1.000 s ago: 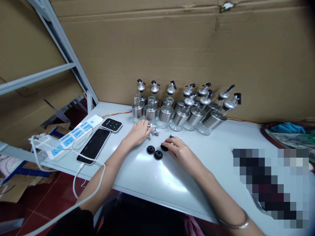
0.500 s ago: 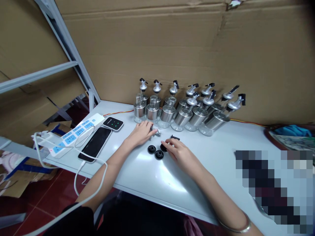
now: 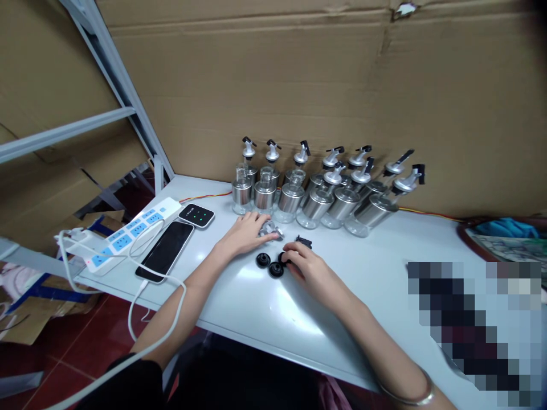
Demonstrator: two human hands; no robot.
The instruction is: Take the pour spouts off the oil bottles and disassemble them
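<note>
My left hand [image 3: 245, 234] lies low over the table with its fingers stretched and thumb apart. Silver pourer tops [image 3: 270, 229] lie on the table beside its fingertips, partly hidden by them. My right hand [image 3: 308, 267] has bent fingers, the tips on a round black ribbed stopper [image 3: 282, 258] that is partly covered. Two more black stoppers, one at the left [image 3: 263, 260] and one in front [image 3: 276, 269], lie close by. Just beyond the right fingers is a small group of black levers [image 3: 304, 242].
Glass bottles with steel sleeves [image 3: 292, 198] stand in rows at the back, several topped with silver pourers [image 3: 333, 175]. A power strip [image 3: 132, 233], a phone [image 3: 166, 250] and a small black device [image 3: 196, 215] lie at left. A white cable [image 3: 179, 319] crosses my left forearm.
My left hand has drawn slightly back, showing more of the silver tops. My right fingers have bent and shifted slightly, uncovering more of the black levers. The bottles are unmoved.
</note>
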